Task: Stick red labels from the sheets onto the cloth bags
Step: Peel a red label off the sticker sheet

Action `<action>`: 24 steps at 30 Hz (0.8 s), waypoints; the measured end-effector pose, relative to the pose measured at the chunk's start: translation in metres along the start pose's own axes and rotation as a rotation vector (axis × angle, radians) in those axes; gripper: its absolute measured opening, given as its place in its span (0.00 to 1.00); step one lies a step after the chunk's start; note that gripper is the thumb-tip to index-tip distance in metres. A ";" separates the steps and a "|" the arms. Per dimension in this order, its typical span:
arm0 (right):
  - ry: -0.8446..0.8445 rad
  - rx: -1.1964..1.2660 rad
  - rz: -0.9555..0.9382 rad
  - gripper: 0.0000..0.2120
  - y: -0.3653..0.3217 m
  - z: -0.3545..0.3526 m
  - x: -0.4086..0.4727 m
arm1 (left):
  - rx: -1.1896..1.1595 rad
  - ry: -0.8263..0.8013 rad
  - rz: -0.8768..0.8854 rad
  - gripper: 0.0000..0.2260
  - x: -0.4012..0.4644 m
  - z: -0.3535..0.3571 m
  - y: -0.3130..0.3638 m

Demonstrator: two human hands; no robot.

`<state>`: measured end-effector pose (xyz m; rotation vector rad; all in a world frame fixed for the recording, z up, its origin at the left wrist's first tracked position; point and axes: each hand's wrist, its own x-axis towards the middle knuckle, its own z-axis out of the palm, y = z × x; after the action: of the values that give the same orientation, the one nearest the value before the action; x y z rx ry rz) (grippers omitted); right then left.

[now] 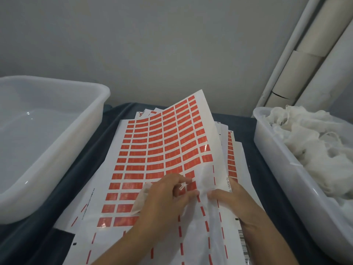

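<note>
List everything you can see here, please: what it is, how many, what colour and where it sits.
Sheets of red rectangular labels: several, white backing, stacked centre; the top one curls up.
Empty translucent plastic tub: one, whitish, left.
Translucent plastic tub of cloth bags: one, whitish, right.
Gauzy cloth bags: a heap, white, inside the right tub.
Dark blue table cover: one, beneath everything.
Cardboard tubes: several, beige, upper right.
Left hand: holds a white cloth bag.
Right hand: pinches the sheet.
</note>
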<state>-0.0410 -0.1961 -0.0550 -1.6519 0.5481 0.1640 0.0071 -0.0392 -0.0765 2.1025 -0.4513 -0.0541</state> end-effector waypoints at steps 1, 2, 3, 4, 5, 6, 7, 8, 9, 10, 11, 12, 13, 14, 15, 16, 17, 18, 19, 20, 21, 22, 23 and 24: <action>-0.006 -0.010 -0.014 0.14 0.000 0.001 0.001 | -0.002 0.002 0.009 0.09 0.000 0.000 -0.001; -0.021 -0.016 -0.030 0.18 -0.001 0.002 0.001 | -0.003 0.002 0.016 0.08 0.000 -0.001 -0.002; -0.035 -0.017 -0.042 0.23 -0.001 0.003 0.001 | -0.002 0.002 0.023 0.08 0.000 -0.001 -0.003; -0.037 -0.017 -0.050 0.26 -0.001 0.005 0.002 | 0.005 -0.001 0.032 0.07 0.000 -0.002 -0.005; -0.025 -0.017 -0.058 0.27 -0.001 0.007 0.001 | 0.015 -0.005 0.046 0.06 0.000 -0.002 -0.006; -0.001 -0.020 -0.067 0.27 0.000 0.010 0.001 | 0.029 -0.011 0.064 0.06 0.000 -0.003 -0.007; 0.027 -0.029 -0.074 0.25 0.001 0.013 0.002 | 0.044 -0.015 0.082 0.06 0.000 -0.003 -0.008; 0.059 -0.045 -0.078 0.23 0.002 0.015 0.002 | 0.056 -0.017 0.098 0.07 -0.001 -0.003 -0.009; 0.087 -0.066 -0.081 0.22 0.002 0.017 0.003 | 0.065 -0.019 0.114 0.07 -0.002 -0.004 -0.010; 0.109 -0.089 -0.085 0.24 0.002 0.018 0.003 | 0.070 -0.021 0.128 0.08 -0.003 -0.004 -0.010; 0.123 -0.107 -0.091 0.25 0.002 0.018 0.003 | 0.076 -0.026 0.140 0.08 -0.004 -0.005 -0.010; 0.127 -0.113 -0.095 0.27 0.001 0.019 0.002 | 0.078 -0.032 0.147 0.08 -0.005 -0.006 -0.010; 0.120 -0.106 -0.096 0.30 0.000 0.019 0.001 | 0.073 -0.035 0.147 0.08 -0.004 -0.007 -0.010; 0.112 -0.096 -0.100 0.32 -0.001 0.019 0.000 | 0.060 -0.036 0.137 0.08 -0.004 -0.008 -0.010; 0.105 -0.088 -0.107 0.33 -0.002 0.019 -0.001 | 0.041 -0.035 0.118 0.08 -0.003 -0.009 -0.009; 0.096 -0.078 -0.114 0.32 -0.002 0.018 -0.002 | 0.016 -0.037 0.096 0.07 -0.003 -0.010 -0.008; 0.085 -0.063 -0.119 0.31 -0.003 0.017 -0.002 | -0.022 -0.036 0.077 0.07 -0.002 -0.011 -0.006; 0.072 -0.041 -0.121 0.29 -0.003 0.016 -0.003 | -0.063 -0.032 0.062 0.09 -0.001 -0.012 -0.005; 0.059 -0.022 -0.122 0.28 -0.003 0.015 -0.003 | -0.095 -0.024 0.050 0.11 -0.001 -0.013 -0.004; 0.051 -0.011 -0.119 0.27 -0.004 0.014 -0.004 | -0.112 -0.010 0.042 0.13 0.000 -0.013 -0.003; 0.048 0.001 -0.114 0.26 -0.005 0.013 -0.004 | -0.118 0.010 0.040 0.13 -0.001 -0.013 -0.003; 0.046 0.012 -0.111 0.26 -0.005 0.013 -0.005 | -0.119 0.030 0.044 0.13 -0.001 -0.013 -0.003; 0.045 0.018 -0.112 0.26 -0.005 0.013 -0.004 | -0.122 0.046 0.050 0.12 -0.001 -0.013 -0.003; 0.042 0.020 -0.114 0.25 -0.005 0.013 -0.005 | -0.131 0.055 0.055 0.12 -0.002 -0.012 -0.004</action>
<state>-0.0402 -0.1819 -0.0502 -1.6651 0.4842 0.0399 0.0091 -0.0269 -0.0732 1.9568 -0.4599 0.0063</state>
